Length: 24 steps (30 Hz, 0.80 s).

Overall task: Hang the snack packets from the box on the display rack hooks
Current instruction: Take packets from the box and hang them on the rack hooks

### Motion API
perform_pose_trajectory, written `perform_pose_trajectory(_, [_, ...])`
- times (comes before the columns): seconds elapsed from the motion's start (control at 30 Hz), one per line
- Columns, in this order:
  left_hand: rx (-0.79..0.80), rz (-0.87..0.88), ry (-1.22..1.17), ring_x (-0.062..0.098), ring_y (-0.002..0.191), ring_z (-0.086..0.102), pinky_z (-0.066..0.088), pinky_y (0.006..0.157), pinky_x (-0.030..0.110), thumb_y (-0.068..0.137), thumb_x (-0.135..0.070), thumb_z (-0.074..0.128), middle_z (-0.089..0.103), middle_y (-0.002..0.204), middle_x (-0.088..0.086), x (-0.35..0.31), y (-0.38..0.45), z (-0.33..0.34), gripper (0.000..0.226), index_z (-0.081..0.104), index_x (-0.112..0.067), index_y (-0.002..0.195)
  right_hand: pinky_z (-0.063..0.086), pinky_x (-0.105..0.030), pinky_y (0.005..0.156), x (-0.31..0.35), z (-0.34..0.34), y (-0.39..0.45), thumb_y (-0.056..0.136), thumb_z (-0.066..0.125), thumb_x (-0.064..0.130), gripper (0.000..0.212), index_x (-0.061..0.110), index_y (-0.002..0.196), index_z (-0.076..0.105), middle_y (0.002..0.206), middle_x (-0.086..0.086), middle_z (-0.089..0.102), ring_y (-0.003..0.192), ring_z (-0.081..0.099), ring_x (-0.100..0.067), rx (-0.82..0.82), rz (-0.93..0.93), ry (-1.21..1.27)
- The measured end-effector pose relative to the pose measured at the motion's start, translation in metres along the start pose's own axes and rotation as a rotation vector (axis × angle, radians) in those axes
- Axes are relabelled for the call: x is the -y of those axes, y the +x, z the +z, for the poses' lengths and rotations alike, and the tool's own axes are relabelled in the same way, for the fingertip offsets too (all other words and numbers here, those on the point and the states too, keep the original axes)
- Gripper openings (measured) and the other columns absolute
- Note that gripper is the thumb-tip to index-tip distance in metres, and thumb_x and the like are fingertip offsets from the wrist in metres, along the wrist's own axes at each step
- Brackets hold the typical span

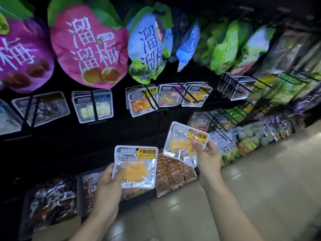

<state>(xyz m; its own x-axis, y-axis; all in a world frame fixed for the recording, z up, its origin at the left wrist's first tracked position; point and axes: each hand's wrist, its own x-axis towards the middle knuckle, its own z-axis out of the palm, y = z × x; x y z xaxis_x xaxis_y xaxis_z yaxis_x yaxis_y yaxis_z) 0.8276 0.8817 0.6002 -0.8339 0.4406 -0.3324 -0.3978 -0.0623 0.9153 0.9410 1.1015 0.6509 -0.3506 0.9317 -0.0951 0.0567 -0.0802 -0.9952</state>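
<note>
Dim rack hooks (188, 94) already carry matching packets, while the left hand (107, 183) pinches one mango packet (136, 166) and the right hand (207, 157) pinches another mango packet (184, 145), both seemingly unhung.

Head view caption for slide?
Left hand and right hand each hold a mango candy packet before stocked rack hooks.

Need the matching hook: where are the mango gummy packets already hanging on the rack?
In the head view, the hung mango packets sit right of centre in the small-packet row, directly right of the mixed-colour gummy packets, above the packet in the right hand.
</note>
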Motion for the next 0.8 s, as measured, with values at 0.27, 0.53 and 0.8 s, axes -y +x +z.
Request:
perform_pose_trajectory(0.27, [0.067, -0.026, -0.020, 0.029, 0.086, 0.079, 0.063, 0.058, 0.036, 0.098, -0.028, 0.062, 0.080, 0.103, 0.009, 0.002, -0.001, 0.057, 0.022, 0.072, -0.017, 0.114, 0.046, -0.038, 0.095, 0.030, -0.037, 0.080, 0.103, 0.060, 0.026, 0.013, 0.027, 0.092, 0.067, 0.099, 0.011, 0.070, 0.099, 0.065, -0.015, -0.044, -0.020, 0.050])
perform_pose_trajectory(0.53, [-0.124, 0.049, -0.025, 0.030, 0.096, 0.077, 0.065, 0.069, 0.042, 0.092, -0.037, 0.065, 0.079, 0.108, 0.005, 0.026, 0.031, 0.166, 0.031, 0.071, -0.019, 0.117, 0.042, -0.035, 0.078, 0.030, -0.066, 0.216, 0.096, 0.066, 0.042, 0.036, 0.009, 0.081, 0.063, 0.081, -0.002, 0.062, 0.079, 0.057, -0.017, 0.194, -0.134, -0.012])
perform_pose_trajectory(0.8, [-0.218, 0.056, -0.085, 0.034, 0.097, 0.077, 0.063, 0.078, 0.053, 0.090, -0.035, 0.068, 0.079, 0.107, 0.009, 0.033, 0.034, 0.252, 0.026, 0.075, -0.021, 0.110, 0.037, -0.034, 0.070, 0.035, -0.071, 0.260, 0.102, 0.061, 0.029, 0.020, 0.022, 0.086, 0.071, 0.078, -0.018, 0.058, 0.074, 0.052, -0.015, 0.374, -0.155, -0.031])
